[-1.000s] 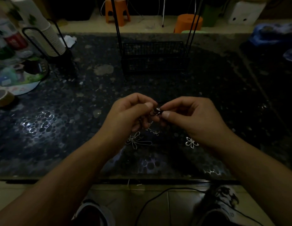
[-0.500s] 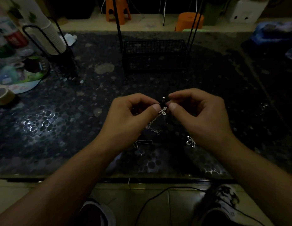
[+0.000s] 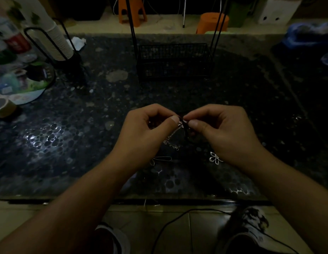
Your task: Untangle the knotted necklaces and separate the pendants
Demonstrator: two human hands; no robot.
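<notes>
Where dim light falls, a dark pebbled table (image 3: 67, 143) spans the view, tiled floor beyond with orange stools (image 3: 132, 10). Above its middle, the left hand (image 3: 146, 132) and right hand (image 3: 225, 132) each pinch the knot (image 3: 183, 123). Silver chain (image 3: 171, 142) dangles; a flower pendant (image 3: 215, 158) lies below.

Bare counter (image 3: 251, 110) right and near-left of hands; wire basket (image 3: 173, 61) blocks far centre, cup holder (image 3: 67, 57), plate clutter (image 3: 25, 83) and tape roll (image 3: 3, 107) crowd far left, flower pendant (image 3: 215, 158) lies near right
</notes>
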